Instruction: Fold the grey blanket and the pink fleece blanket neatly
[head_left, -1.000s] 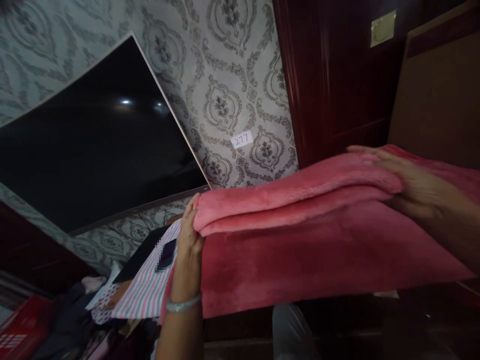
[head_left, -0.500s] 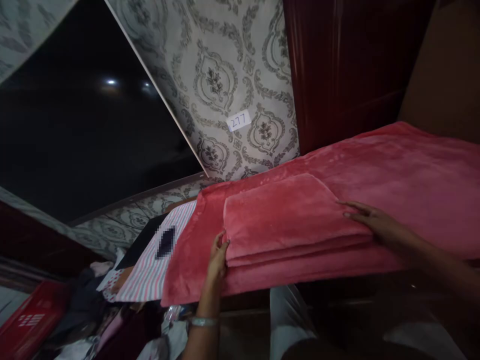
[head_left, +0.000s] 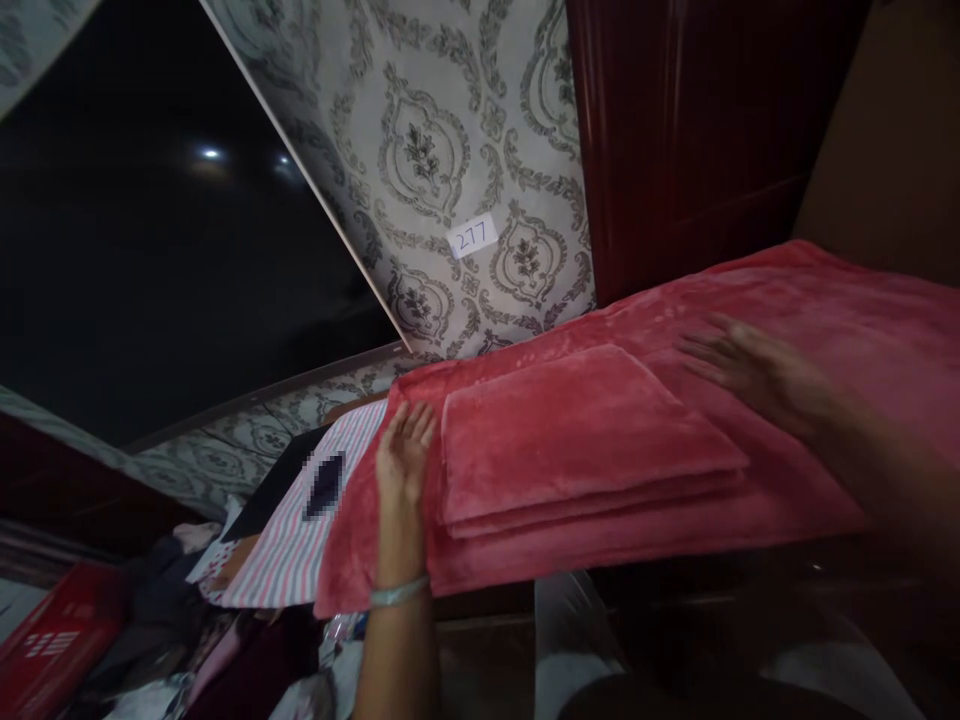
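Note:
A folded pink-red plush cloth point(head_left: 577, 430), rectangular and in layers, lies on a larger pink-red plush blanket point(head_left: 885, 400). Just left of the folded cloth is my left hand point(head_left: 405, 450), fingers stretched out and holding nothing. My right hand point(head_left: 750, 365), somewhat blurred, hovers over the blanket to the right of the fold, its fingers extended and empty. Both hands are apart from the folded cloth. Whether the left hand touches the blanket beneath it, I cannot tell.
Left of the blanket lies a striped cloth point(head_left: 292, 545) with a pixelated dark patch. A large black screen point(head_left: 187, 230) stands behind. Clothes and a red box point(head_left: 60, 630) fill the lower left. A dark red panel point(head_left: 690, 130) rises behind, beside patterned wallpaper point(head_left: 420, 150) bearing a "277" label.
Both hands have let go of the folded cloth's edges. My left hand has moved up and left; my right hand has lifted up the picture. The folded cloth stays in place.

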